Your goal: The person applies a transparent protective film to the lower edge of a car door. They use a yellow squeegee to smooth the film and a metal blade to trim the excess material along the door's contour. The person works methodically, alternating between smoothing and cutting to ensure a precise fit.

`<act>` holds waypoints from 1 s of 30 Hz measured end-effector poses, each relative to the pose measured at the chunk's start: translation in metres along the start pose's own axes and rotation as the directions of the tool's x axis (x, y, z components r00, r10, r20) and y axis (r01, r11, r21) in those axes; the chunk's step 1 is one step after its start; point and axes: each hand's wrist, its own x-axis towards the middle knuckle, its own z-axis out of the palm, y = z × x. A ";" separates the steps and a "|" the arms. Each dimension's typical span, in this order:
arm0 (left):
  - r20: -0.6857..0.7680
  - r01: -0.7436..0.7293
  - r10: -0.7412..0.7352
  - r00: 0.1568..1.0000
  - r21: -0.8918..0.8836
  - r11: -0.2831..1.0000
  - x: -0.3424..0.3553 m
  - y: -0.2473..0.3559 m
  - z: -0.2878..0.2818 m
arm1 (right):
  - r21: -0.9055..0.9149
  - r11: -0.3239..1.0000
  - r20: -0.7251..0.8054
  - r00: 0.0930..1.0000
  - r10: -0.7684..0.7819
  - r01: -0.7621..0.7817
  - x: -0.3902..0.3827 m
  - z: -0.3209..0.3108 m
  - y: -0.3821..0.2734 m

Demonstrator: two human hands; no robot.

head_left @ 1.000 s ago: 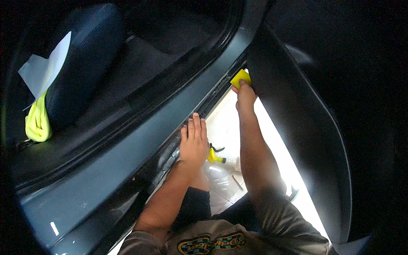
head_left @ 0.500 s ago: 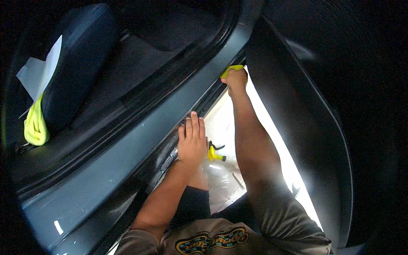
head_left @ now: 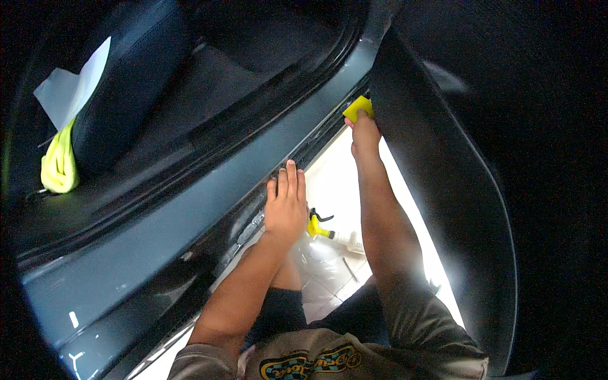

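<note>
One yellow pad (head_left: 356, 109), pinched by the right hand (head_left: 365, 133), lies far right along the sill (head_left: 202, 196) from the nearer left hand (head_left: 286, 208), flat, fingers extended, gripping nothing visible.

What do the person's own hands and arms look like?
The left hand and right hand are ungloved, with no watch or bracelet showing. The forearms are bare below short, plain brownish-grey sleeves, which match the shirt.

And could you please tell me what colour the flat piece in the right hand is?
The flat piece is yellow; the head view shows it best.
</note>
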 end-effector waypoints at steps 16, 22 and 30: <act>-0.007 0.075 -0.075 0.997 0.010 0.997 0.001 0.009 0.000 | -0.370 0.788 -0.003 0.848 -0.530 0.492 -0.038 0.017 -0.024; -0.048 0.093 -0.094 0.994 -0.025 0.995 0.000 0.013 0.007 | -0.249 0.707 0.189 0.750 -0.634 0.661 -0.114 0.016 -0.011; -0.109 0.123 -0.107 0.988 0.154 0.980 -0.050 -0.008 -0.024 | -0.008 0.822 0.293 0.787 -0.543 0.570 -0.136 0.002 -0.010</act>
